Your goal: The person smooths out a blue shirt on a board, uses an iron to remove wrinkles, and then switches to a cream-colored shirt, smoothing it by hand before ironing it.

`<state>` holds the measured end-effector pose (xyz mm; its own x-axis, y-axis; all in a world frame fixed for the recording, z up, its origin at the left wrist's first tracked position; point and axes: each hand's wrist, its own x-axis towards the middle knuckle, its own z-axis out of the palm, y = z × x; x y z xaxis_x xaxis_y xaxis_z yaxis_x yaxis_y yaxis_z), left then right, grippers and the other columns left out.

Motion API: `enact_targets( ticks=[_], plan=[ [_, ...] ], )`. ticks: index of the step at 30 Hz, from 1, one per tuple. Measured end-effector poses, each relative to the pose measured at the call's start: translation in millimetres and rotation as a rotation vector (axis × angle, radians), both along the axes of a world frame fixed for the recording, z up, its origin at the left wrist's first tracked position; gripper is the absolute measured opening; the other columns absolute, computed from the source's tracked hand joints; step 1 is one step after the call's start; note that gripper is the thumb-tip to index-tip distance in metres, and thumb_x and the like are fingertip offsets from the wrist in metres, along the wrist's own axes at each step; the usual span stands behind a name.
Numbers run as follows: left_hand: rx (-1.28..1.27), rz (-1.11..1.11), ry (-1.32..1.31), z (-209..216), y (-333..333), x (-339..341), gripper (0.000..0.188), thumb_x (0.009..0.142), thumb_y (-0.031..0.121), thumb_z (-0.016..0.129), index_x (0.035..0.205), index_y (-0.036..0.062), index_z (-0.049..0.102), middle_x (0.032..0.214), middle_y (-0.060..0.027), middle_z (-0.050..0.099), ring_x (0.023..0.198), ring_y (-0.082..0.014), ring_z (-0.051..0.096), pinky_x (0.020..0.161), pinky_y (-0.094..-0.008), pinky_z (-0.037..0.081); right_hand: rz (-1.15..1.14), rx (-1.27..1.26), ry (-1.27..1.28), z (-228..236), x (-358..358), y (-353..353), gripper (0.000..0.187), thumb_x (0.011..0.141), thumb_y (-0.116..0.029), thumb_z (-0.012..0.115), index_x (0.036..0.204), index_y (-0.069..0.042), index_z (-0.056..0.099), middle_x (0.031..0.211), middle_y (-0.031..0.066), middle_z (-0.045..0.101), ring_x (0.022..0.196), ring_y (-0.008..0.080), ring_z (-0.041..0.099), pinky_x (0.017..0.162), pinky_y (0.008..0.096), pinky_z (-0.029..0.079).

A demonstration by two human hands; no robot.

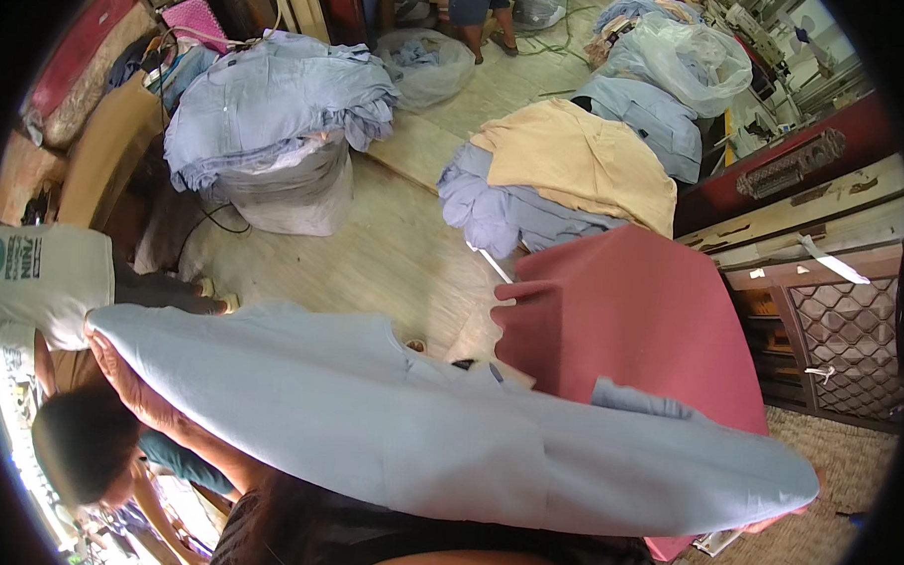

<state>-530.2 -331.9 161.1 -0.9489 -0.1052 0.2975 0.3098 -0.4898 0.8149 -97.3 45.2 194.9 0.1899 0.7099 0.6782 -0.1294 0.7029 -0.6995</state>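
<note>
A light blue shirt (417, 421) is stretched wide across the view in front of me, folded lengthwise, with its collar side away from me. My left hand (135, 381) is closed on its left end, the thumb and palm beneath the cloth. At the right end my right hand (780, 520) is almost wholly hidden under the shirt; a bit of finger shows below the edge, so it appears to hold that end. Beneath the shirt's right half lies a maroon cloth (630, 309) spread over a table or board.
Piled blue garments (269, 97) stand at the far left. A cream cloth (576, 152) tops another heap beyond the maroon cloth. Clear plastic bags (694, 62) lie farther back. A co-worker (88, 439) bends close on my left. Brown lattice shutters (848, 336) are at right.
</note>
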Motion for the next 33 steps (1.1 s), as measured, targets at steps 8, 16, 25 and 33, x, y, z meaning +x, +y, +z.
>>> enact_targets(
  ticks=[8, 16, 25, 33],
  plan=[
    [-0.058, 0.157, -0.011, 11.0, -2.7, -84.9, 0.026, 0.098, 0.018, 0.066, 0.122, 0.0077, 0.062, 0.104, -0.0070, 0.070, 0.092, -0.0172, 0.068, 0.079, -0.0343, 0.058, 0.031, -0.054, 0.034, -3.0, -104.4, 12.7, 0.029, 0.107, -0.033, 0.046, 0.112, -0.006, 0.052, 0.091, 0.0026, 0.053, 0.088, 0.0120, 0.056, 0.080, 0.0272, 0.047],
    [-0.105, 0.047, -0.023, 2.6, 72.3, -168.7, 0.024, 0.099, 0.023, 0.065, 0.117, 0.0078, 0.062, 0.103, -0.0052, 0.068, 0.091, -0.0162, 0.066, 0.076, -0.0334, 0.056, -0.085, -0.037, 0.058, 1.4, -170.6, 34.7, 0.029, 0.108, -0.034, 0.043, 0.111, -0.005, 0.050, 0.087, 0.0019, 0.050, 0.085, 0.0107, 0.055, 0.078, 0.0251, 0.046],
    [-0.127, -0.232, 0.040, -3.7, 259.4, -287.0, 0.025, 0.100, 0.024, 0.065, 0.117, 0.0071, 0.062, 0.102, -0.0013, 0.065, 0.089, -0.0114, 0.063, 0.076, -0.0282, 0.053, -0.314, 0.046, 0.189, -19.9, -215.7, 106.4, 0.028, 0.110, -0.028, 0.039, 0.115, -0.005, 0.053, 0.092, 0.0016, 0.056, 0.086, 0.0105, 0.056, 0.080, 0.0259, 0.047],
    [-0.091, -0.677, 0.071, -3.9, 460.1, -391.8, 0.021, 0.101, 0.020, 0.062, 0.116, 0.0058, 0.059, 0.098, -0.0033, 0.066, 0.087, -0.0122, 0.065, 0.077, -0.0295, 0.056, -0.808, 0.114, -0.129, -8.4, -276.2, 169.1, 0.029, 0.109, -0.026, 0.039, 0.105, -0.005, 0.057, 0.093, 0.0013, 0.049, 0.092, 0.0107, 0.050, 0.088, 0.0255, 0.039]
  ],
)
